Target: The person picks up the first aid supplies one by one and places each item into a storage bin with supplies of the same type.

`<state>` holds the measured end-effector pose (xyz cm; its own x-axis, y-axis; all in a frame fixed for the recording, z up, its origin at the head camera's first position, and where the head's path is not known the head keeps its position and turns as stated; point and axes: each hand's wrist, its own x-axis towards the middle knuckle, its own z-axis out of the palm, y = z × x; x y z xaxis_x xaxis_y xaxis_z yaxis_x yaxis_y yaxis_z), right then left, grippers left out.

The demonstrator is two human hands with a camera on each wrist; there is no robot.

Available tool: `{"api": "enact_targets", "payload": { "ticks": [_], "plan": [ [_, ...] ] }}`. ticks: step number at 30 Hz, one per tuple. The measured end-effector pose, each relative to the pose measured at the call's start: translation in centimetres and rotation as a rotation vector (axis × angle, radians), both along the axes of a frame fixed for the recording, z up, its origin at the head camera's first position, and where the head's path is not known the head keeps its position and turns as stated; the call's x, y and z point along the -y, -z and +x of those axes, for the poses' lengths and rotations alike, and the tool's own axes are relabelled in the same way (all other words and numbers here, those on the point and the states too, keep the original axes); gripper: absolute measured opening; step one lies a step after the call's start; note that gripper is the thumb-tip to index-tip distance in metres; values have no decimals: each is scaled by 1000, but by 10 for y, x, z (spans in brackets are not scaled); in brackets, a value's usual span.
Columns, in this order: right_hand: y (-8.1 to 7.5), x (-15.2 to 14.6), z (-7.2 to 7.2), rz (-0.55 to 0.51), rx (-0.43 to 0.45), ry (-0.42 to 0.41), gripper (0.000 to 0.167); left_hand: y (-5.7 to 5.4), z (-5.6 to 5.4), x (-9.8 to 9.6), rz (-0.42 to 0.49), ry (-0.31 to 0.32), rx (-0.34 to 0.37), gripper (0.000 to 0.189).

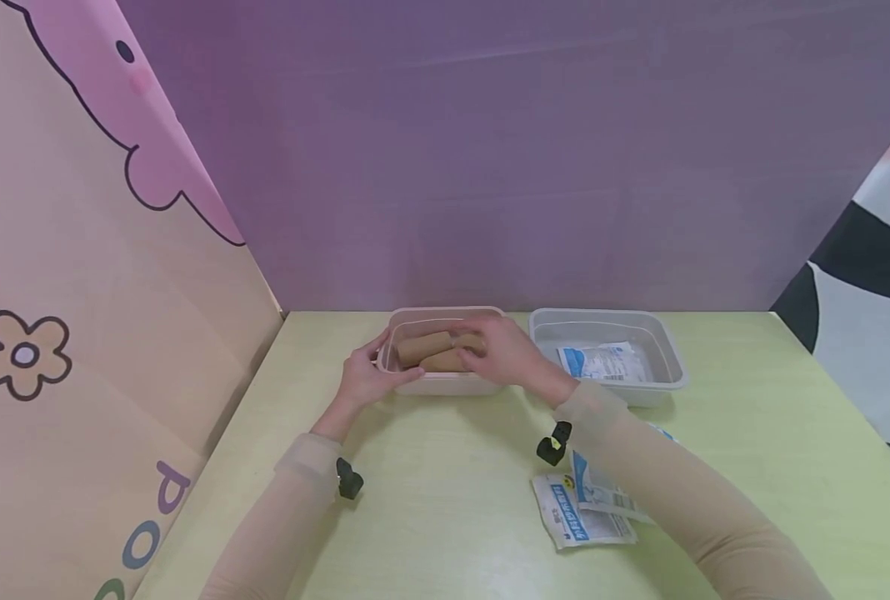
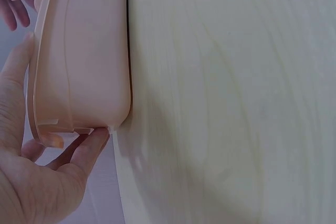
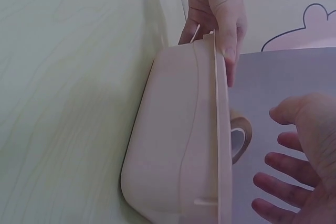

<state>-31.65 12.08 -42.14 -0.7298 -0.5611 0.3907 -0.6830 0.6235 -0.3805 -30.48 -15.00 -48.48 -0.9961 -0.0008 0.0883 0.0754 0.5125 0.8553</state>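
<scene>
A pale pink plastic bin (image 1: 445,385) stands near the table's back edge with several tan tubes (image 1: 425,347) lying in it. My left hand (image 1: 362,379) grips the bin's left end, thumb on the rim and fingers under the end handle, as the left wrist view shows. Over the bin's right side hovers my right hand (image 1: 508,350), its fingers spread and loosely bent. In the right wrist view a gap separates that hand (image 3: 299,161) from a tube's hollow end (image 3: 244,129) rising above the rim. The head view hides part of the tubes behind the right hand.
Right of the pink bin is a light grey bin (image 1: 643,396) holding a white-and-blue packet (image 1: 602,362). Nearer the front, another such packet (image 1: 580,521) lies on the table (image 1: 430,500), partly overlapped by a second packet (image 1: 591,487) under the right forearm. A purple wall stands behind.
</scene>
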Motion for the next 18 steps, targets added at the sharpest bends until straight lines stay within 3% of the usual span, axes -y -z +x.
{"api": "enact_targets", "payload": {
  "ticks": [11, 18],
  "plan": [
    [1, -14, 2, 7, 53, 84, 47, -2, 0, -2, -4, 0, -2, 108],
    [2, -20, 3, -3, 25, 96, 46, 0, -1, -1, -14, -12, 12, 109]
  ]
}}
